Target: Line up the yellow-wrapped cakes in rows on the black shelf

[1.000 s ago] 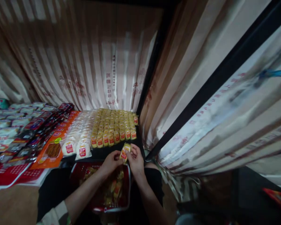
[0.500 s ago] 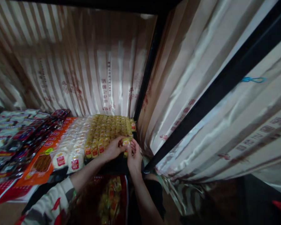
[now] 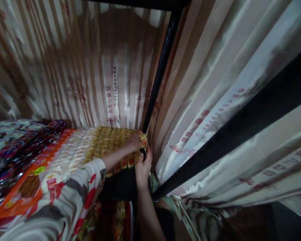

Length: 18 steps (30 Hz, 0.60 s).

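Item: yellow snack packet point(image 3: 143, 137), pinched in left hand point(image 3: 135, 140) at far right end of yellow packet rows point(image 3: 110, 144), beside black post point(image 3: 160, 73); right hand point(image 3: 142, 165) just below, nearer, grip indeterminate.

Left hand point(image 3: 134, 140) pinches a yellow packet point(image 3: 143, 137) over the yellow packet rows point(image 3: 107, 142), right hand point(image 3: 142, 164) just below

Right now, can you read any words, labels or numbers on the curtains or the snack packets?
None can be read.
Striped curtain: columns of red characters, too blurred to read.
Right-hand curtain: red printed marks, blurred.
Orange packet: red labels and a yellow-green sticker, unreadable.
Yellow packet in the left hand: red label, too small.
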{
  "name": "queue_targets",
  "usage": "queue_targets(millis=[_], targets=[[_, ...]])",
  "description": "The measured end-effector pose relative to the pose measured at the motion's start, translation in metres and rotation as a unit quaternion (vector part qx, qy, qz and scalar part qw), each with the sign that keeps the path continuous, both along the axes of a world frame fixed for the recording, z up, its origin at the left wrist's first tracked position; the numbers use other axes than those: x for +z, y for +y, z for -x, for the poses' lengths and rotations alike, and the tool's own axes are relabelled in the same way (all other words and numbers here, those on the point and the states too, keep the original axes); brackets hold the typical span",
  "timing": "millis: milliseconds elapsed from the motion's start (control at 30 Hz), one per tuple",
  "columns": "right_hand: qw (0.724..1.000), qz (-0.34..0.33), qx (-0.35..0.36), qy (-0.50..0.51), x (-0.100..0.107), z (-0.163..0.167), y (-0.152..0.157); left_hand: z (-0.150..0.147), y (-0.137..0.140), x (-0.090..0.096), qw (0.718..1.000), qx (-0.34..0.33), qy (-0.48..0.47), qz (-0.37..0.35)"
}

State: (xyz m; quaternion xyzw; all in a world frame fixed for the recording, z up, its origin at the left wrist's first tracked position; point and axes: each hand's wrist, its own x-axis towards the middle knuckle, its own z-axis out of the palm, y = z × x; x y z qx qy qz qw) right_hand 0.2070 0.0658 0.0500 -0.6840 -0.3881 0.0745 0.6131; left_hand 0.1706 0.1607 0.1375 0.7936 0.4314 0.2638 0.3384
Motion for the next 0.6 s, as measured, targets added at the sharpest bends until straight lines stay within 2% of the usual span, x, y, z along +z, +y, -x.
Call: queue_targets(millis=[300,600], targets=[[0.996,0.067,0.006,0.060,-0.036,-0.014,0.005,-0.031,0.034,-0.023,0.998,-0.007,0.042,-0.035],[0.994,0.083,0.017,0.070,-0.052,-0.015,0.011,-0.041,0.043,-0.038,0.995,-0.012,0.077,-0.055]])
